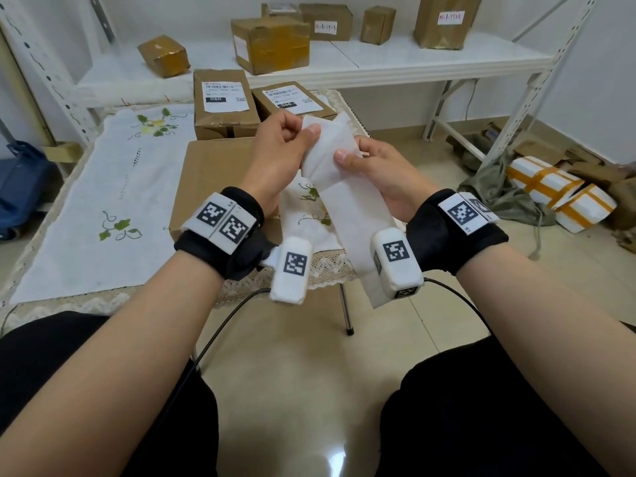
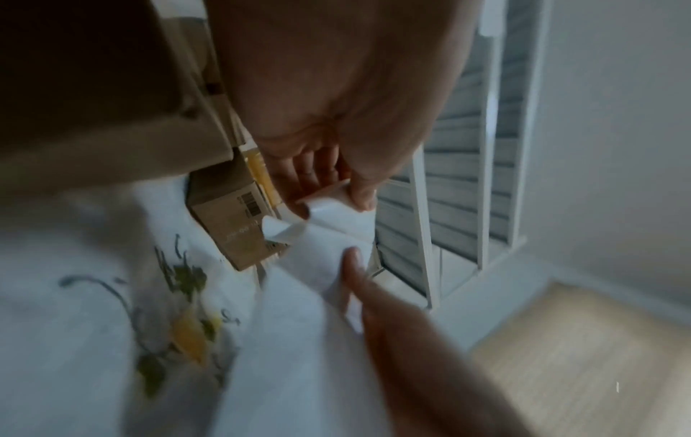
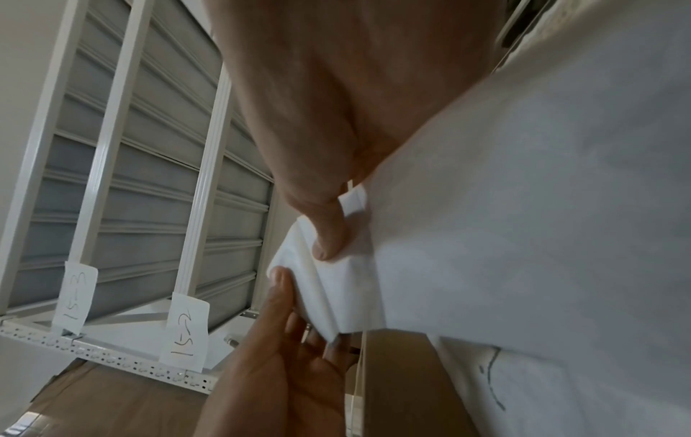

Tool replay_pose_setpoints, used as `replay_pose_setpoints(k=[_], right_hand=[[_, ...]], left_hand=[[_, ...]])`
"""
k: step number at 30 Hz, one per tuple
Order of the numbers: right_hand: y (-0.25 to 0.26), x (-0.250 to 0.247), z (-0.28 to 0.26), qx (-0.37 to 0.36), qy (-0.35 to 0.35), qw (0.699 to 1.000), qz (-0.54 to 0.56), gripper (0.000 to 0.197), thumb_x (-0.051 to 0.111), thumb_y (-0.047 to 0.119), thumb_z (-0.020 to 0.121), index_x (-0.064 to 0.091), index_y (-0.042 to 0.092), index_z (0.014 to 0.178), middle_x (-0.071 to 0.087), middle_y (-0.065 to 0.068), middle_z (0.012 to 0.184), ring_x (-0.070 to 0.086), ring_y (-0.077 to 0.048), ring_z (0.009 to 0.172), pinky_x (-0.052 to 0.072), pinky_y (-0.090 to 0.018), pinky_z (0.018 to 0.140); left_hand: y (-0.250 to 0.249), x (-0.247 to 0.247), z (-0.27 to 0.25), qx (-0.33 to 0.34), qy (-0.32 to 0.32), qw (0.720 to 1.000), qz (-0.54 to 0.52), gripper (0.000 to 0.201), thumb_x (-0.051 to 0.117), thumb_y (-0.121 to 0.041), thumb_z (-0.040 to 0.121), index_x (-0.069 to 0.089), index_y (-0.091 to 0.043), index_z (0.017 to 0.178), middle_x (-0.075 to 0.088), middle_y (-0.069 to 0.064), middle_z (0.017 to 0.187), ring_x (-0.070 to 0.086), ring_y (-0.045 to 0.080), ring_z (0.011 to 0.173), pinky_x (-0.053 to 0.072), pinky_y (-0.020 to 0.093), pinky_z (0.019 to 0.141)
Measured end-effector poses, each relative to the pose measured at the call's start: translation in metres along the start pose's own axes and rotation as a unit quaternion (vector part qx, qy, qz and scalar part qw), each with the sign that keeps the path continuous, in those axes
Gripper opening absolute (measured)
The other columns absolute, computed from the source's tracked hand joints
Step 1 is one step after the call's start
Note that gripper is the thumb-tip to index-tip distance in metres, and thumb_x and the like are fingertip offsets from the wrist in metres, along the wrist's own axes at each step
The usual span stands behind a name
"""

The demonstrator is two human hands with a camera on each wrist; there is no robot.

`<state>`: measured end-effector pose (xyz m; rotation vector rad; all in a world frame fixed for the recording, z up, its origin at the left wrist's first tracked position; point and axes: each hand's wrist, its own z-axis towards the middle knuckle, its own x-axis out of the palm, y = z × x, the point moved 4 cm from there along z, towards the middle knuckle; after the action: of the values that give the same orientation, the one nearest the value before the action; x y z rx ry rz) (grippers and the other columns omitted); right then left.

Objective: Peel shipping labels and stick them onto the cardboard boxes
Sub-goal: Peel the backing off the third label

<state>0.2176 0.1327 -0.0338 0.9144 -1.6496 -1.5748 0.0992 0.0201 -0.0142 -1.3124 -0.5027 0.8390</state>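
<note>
While we sit at the low table (image 1: 51,235), both hands are up in front of us, above a large plain cardboard box (image 1: 206,180) lying on the embroidered cloth (image 1: 113,187).

Far left: a blue bag (image 1: 20,187) on the floor by the shelf upright.

Our left hand (image 1: 275,149) pinches the top left corner of the label strip (image 1: 347,201), thumb on the near face w/ the other fingers curled behind; the left wrist view shows that corner curling away from the sheet under it. Can't tell from any view whether it's label or backing that lifts.

Behind the hands, 2 labelled boxes: left labelled box (image 1: 225,108) & right labelled box (image 1: 292,101), each w/ a printed label on top, standing side by side at the table's far edge. Past them, the white shelf (image 1: 430,60) carries several more brown boxes, some w/ handwritten tags.

Our right hand (image 1: 382,173) clamps the strip's right edge a bit lower, thumb pressed on the front, fingers behind. From there the strip hangs down between our wrists, past the table's front edge, bottom end free.

Far right: white parcels (image 1: 564,197) w/ orange tape on the floor, near a green bag & loose cardboard.
</note>
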Motion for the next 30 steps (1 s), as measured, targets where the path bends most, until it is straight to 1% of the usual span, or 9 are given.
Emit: replay_pose_setpoints(k=[3, 6, 9, 13, 16, 19, 25, 28, 30], right_hand=[[0.0, -0.001, -0.002, 0.007, 0.008, 1.0, 0.0, 0.034, 0.07, 0.016, 0.095, 0.063, -0.006, 0.12, 0.071, -0.02, 0.106, 0.07, -0.026, 0.083, 0.06, -0.041, 0.08], [0.003, -0.001, -0.005, 0.005, 0.02, 1.0, -0.003, 0.041, 0.073, 0.016, 0.093, 0.064, -0.009, 0.124, 0.07, -0.026, 0.113, 0.069, -0.029, 0.088, 0.059, -0.044, 0.085], [0.004, -0.002, -0.005, 0.002, 0.012, 1.0, -0.008, 0.042, 0.073, 0.015, 0.093, 0.063, -0.013, 0.122, 0.07, -0.029, 0.114, 0.07, -0.027, 0.082, 0.061, -0.04, 0.079], [0.002, 0.0, -0.006, 0.015, 0.014, 1.0, -0.018, 0.04, 0.074, 0.014, 0.091, 0.065, -0.012, 0.12, 0.072, -0.025, 0.108, 0.071, -0.026, 0.08, 0.061, -0.04, 0.078], [0.004, 0.003, -0.007, 0.02, 0.026, 0.999, -0.015, 0.036, 0.078, 0.009, 0.085, 0.068, -0.009, 0.115, 0.075, -0.017, 0.098, 0.071, -0.024, 0.078, 0.061, -0.036, 0.076], [0.006, 0.004, -0.006, 0.016, 0.029, 0.999, -0.016, 0.031, 0.079, 0.003, 0.083, 0.071, -0.004, 0.112, 0.077, -0.014, 0.098, 0.074, -0.023, 0.082, 0.062, -0.033, 0.077], [0.004, 0.007, -0.004, 0.007, 0.016, 0.997, -0.069, 0.027, 0.08, 0.004, 0.082, 0.074, -0.003, 0.107, 0.078, -0.014, 0.099, 0.074, -0.021, 0.082, 0.061, -0.032, 0.077], [0.004, 0.006, -0.002, 0.002, 0.01, 0.994, -0.106, 0.029, 0.081, 0.005, 0.082, 0.074, -0.002, 0.109, 0.077, -0.017, 0.102, 0.073, -0.022, 0.082, 0.06, -0.035, 0.079], [0.004, 0.004, -0.002, 0.0, 0.011, 0.992, -0.129, 0.025, 0.081, 0.005, 0.082, 0.075, 0.0, 0.106, 0.078, -0.011, 0.093, 0.074, -0.02, 0.079, 0.061, -0.033, 0.074]], left_hand=[[-0.005, 0.004, -0.005, 0.056, 0.006, 0.996, 0.062, 0.024, 0.064, -0.041, 0.089, 0.059, -0.019, 0.083, 0.064, 0.013, 0.083, 0.057, 0.02, 0.076, 0.05, 0.043, 0.07], [-0.01, 0.006, -0.008, 0.082, 0.032, 0.993, 0.083, 0.027, 0.066, -0.041, 0.091, 0.066, -0.018, 0.077, 0.066, 0.007, 0.076, 0.058, 0.017, 0.07, 0.049, 0.038, 0.067], [-0.012, 0.002, -0.006, 0.093, 0.04, 0.989, 0.106, 0.029, 0.067, -0.039, 0.095, 0.071, -0.016, 0.078, 0.07, 0.016, 0.078, 0.059, 0.017, 0.069, 0.055, 0.043, 0.07], [-0.014, -0.001, -0.007, 0.102, 0.028, 0.988, 0.113, 0.025, 0.068, -0.041, 0.092, 0.066, -0.027, 0.072, 0.071, 0.019, 0.086, 0.066, 0.032, 0.078, 0.058, 0.055, 0.077], [-0.016, -0.002, -0.009, 0.106, 0.029, 0.989, 0.095, 0.026, 0.071, -0.046, 0.087, 0.068, -0.024, 0.073, 0.071, 0.023, 0.085, 0.06, 0.023, 0.073, 0.055, 0.051, 0.071], [-0.016, -0.003, -0.008, 0.096, 0.038, 0.992, 0.071, 0.04, 0.075, -0.055, 0.078, 0.071, -0.015, 0.073, 0.069, 0.027, 0.084, 0.057, 0.023, 0.071, 0.048, 0.043, 0.066], [-0.013, -0.008, -0.003, 0.097, 0.043, 0.992, 0.071, 0.036, 0.079, -0.052, 0.075, 0.073, -0.016, 0.072, 0.07, 0.025, 0.083, 0.059, 0.025, 0.072, 0.052, 0.053, 0.068], [-0.013, -0.01, -0.001, 0.103, 0.041, 0.991, 0.079, 0.031, 0.079, -0.044, 0.079, 0.072, -0.015, 0.074, 0.07, 0.023, 0.08, 0.058, 0.021, 0.071, 0.048, 0.04, 0.067], [-0.013, -0.01, 0.001, 0.107, 0.04, 0.989, 0.096, 0.025, 0.079, -0.036, 0.084, 0.069, -0.016, 0.072, 0.065, 0.016, 0.073, 0.054, 0.018, 0.069, 0.043, 0.033, 0.065]])
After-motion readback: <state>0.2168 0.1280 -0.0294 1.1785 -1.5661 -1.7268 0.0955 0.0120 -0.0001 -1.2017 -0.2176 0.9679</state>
